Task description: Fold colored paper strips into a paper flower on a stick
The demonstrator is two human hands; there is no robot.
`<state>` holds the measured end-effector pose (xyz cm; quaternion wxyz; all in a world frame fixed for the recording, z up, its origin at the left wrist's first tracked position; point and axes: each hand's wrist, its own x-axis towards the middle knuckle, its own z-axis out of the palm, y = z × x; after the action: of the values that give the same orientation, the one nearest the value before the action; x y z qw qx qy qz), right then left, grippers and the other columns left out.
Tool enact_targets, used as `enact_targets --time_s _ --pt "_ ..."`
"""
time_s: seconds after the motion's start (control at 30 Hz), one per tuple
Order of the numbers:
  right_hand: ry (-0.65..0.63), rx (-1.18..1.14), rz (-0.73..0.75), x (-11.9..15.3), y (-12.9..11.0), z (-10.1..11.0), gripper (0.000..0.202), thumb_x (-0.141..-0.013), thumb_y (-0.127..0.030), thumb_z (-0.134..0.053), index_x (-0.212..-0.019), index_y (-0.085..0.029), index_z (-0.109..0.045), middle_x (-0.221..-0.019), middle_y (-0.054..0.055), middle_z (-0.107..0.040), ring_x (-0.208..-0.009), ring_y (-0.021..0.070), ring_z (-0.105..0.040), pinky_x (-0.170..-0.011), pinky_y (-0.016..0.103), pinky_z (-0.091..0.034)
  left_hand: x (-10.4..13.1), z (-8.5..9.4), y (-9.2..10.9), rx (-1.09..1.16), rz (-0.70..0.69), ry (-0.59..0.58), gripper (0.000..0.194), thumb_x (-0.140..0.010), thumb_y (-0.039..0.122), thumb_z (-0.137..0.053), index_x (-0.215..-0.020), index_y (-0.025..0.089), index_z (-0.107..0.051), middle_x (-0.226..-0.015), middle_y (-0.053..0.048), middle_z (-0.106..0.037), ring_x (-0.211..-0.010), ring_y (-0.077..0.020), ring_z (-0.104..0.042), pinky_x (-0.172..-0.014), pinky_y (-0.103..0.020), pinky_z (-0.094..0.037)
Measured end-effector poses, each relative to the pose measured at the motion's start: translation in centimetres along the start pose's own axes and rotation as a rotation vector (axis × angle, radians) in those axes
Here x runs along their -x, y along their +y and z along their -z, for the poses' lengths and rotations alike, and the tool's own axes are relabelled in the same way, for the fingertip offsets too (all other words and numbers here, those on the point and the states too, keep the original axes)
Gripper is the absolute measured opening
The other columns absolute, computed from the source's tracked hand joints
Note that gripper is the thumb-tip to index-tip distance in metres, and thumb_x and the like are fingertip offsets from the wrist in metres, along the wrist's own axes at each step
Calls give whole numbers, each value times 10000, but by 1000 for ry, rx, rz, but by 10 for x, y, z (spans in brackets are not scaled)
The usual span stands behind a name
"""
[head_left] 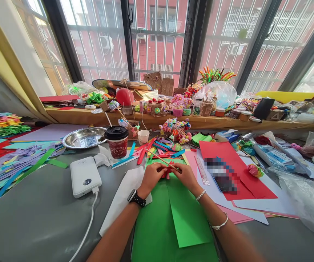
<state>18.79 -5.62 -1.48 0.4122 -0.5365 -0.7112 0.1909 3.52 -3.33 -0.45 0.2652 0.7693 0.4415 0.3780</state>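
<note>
Above the green paper (151, 225), my left hand (153, 176) pinches a small red paper piece (168, 171) with several pointed strips. My right hand (186, 176) is closed with its fingertips on a thin wooden stick (159, 158), touching the same red piece from the right. The stick slants up and left from my right fingers, past my left fingertips. Both hands almost meet, and my fingers partly cover the red piece. Just beyond them lie red and blue paper strips (162, 146).
Left of my hands stand a lidded paper cup (118, 145), a white power bank (85, 178) with a cable, and a metal plate (77, 140). Right are red paper (228, 156), a ruler (201, 169), a blurred-out phone (224, 180) and a paper flower (255, 171). Crafts crowd the ledge (97, 118).
</note>
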Motion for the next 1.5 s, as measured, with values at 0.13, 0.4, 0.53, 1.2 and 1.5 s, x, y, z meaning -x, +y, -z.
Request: enact_targets --time_s 0.13,0.4,0.53,1.2,1.5 --pt "23 -4 7 1 -3 -1 164 -738 -227 -495 -790 -187 -645 -707 13 -656 -581 136 -542 -526 226 -397 1 -1 -1 -8 13 14 147 -678 235 -530 -734 170 -650 -730 -37 -658 -691 -154 -591 -641 -250 -445" --pt "23 31 16 2 -3 -3 159 -732 -186 -488 -789 -185 -637 -712 13 -652 -589 135 -548 -521 225 -396 0 1 -6 3 10 -55 176 -678 263 -519 -764 177 -647 -733 -31 -657 -683 -157 -591 -645 -259 -435" --pt "-5 4 38 3 -5 -3 173 -737 -164 -467 -803 -188 -624 -759 21 -655 -667 148 -572 -559 232 -416 -2 0 -10 -8 3 -76 208 -691 287 -505 -794 176 -648 -726 -38 -657 -680 -163 -585 -625 -261 -433" --pt "-87 -48 44 -1 -2 6 228 -729 -225 -509 -942 -144 -524 -697 16 -623 -452 83 -446 -442 202 -330 -1 10 1 259 102 -222 282 -661 348 -555 -811 132 -656 -646 -33 -636 -494 -106 -510 -490 -215 -396" --pt "-96 13 31 0 2 2 208 -713 -161 -509 -921 -156 -524 -660 -2 -606 -484 91 -464 -464 202 -330 -1 7 1 253 125 -253 294 -657 333 -550 -826 121 -662 -592 -37 -644 -484 -115 -514 -496 -224 -405"
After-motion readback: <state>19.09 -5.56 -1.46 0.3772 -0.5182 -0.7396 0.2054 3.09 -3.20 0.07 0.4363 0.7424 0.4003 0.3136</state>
